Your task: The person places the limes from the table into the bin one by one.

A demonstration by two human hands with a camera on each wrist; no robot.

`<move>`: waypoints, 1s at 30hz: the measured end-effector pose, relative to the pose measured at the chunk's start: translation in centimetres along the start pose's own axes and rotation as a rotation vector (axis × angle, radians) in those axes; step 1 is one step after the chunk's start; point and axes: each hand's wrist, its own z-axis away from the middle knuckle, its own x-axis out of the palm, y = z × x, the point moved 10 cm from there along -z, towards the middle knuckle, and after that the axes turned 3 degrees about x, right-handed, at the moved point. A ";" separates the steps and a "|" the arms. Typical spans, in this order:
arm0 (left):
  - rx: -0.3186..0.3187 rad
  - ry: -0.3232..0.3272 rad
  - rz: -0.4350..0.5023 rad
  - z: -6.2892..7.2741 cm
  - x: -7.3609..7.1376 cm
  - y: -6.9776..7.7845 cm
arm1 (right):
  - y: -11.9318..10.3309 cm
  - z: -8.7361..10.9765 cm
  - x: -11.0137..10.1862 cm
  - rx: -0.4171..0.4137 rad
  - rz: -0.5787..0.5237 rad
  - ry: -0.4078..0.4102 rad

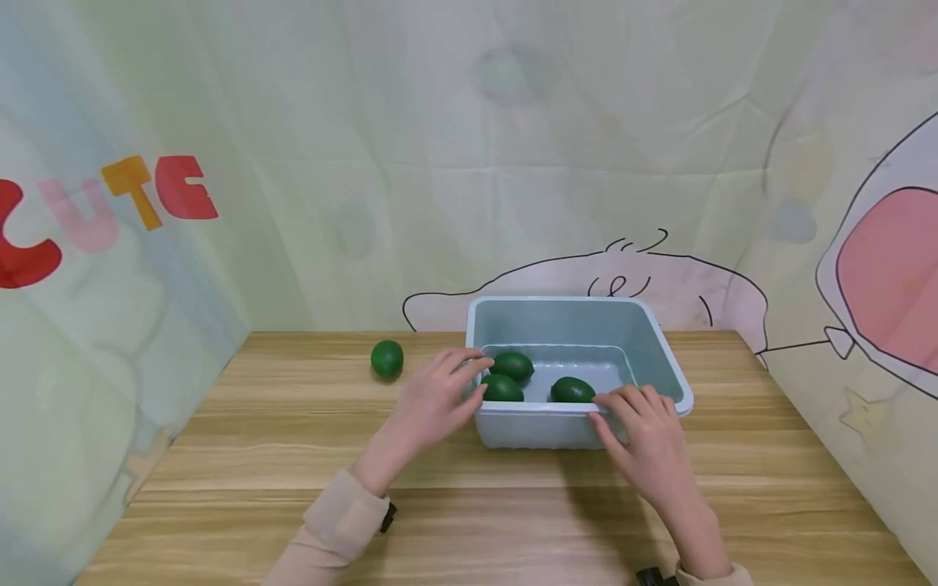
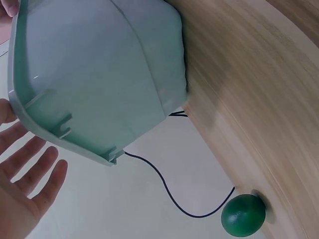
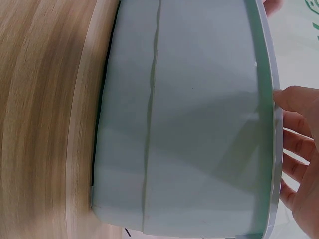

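A pale blue-green plastic bin (image 1: pixel 542 427) stands on the wooden table, its rim (image 3: pixel 275 164) also visible in the right wrist view. Inside lie three dark green limes: one at the back left (image 1: pixel 512 367), one at the front left (image 1: pixel 502 389) and one by the front wall (image 1: pixel 572 391). My left hand (image 1: pixel 438 392) is at the bin's left front corner, fingers spread and reaching over the rim beside the two left limes. With thumb outside and fingers over the edge, my right hand (image 1: pixel 648 431) holds the front rim near the right corner.
Another lime (image 1: pixel 387 360) sits on the table (image 1: pixel 293 456) left of the bin, near the back edge. Printed cloth (image 1: pixel 352 203) hangs behind the table and along both sides.
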 end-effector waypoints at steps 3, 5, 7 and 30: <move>-0.011 0.004 0.002 0.3 -0.1 -0.4 | 0.0 0.0 0.0 -0.002 0.001 0.001; -0.013 0.015 0.010 0.5 -0.2 -0.6 | -0.1 0.0 0.0 -0.003 0.002 0.002; -0.020 0.020 0.015 0.7 -0.3 -0.9 | -0.1 0.0 0.0 -0.003 0.003 0.003; -0.073 0.019 -0.058 2.4 -0.9 -3.8 | 0.0 -0.1 0.1 0.015 0.000 -0.014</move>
